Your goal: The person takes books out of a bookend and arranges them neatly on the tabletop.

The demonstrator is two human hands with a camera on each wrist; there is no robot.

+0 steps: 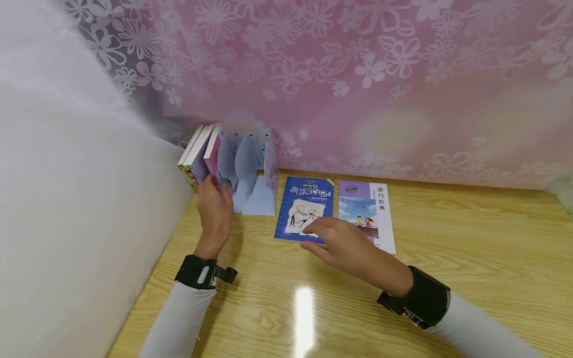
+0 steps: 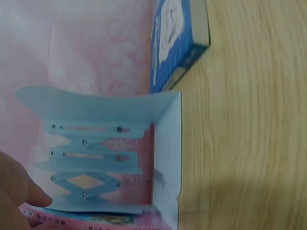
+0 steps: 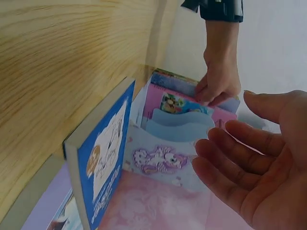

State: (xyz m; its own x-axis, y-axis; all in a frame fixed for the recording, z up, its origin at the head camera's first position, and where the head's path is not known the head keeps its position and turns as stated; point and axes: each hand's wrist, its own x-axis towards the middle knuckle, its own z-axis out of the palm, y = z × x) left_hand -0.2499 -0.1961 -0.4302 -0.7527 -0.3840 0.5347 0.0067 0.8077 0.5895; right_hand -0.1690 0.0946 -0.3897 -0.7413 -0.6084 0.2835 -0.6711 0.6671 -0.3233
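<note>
My left hand [image 1: 215,209] grips the front of a pink book [image 1: 212,153] that stands, slightly tilted, in a light blue folding bookend [image 1: 245,158]. In the right wrist view its thumb lies on the pink cover and its fingers reach behind it. My right hand [image 1: 342,243] hovers over the lower right of a blue comic book [image 1: 286,194] lying face up. Its fingers are relaxed and slightly bent, with nothing in them, as the right wrist view shows of the palm [image 3: 273,191]. Beside the blue book lies a purple and white book [image 1: 386,219], partly covered by my right hand.
Thicker books [image 1: 195,145] stand upright at the bookend's left end, close to the white wall [image 1: 89,199]. Behind everything hangs a pink floral curtain [image 1: 313,99]. The wooden table [image 1: 470,248] extends to the right. A unicorn picture [image 3: 160,158] decorates the bookend's outer panel.
</note>
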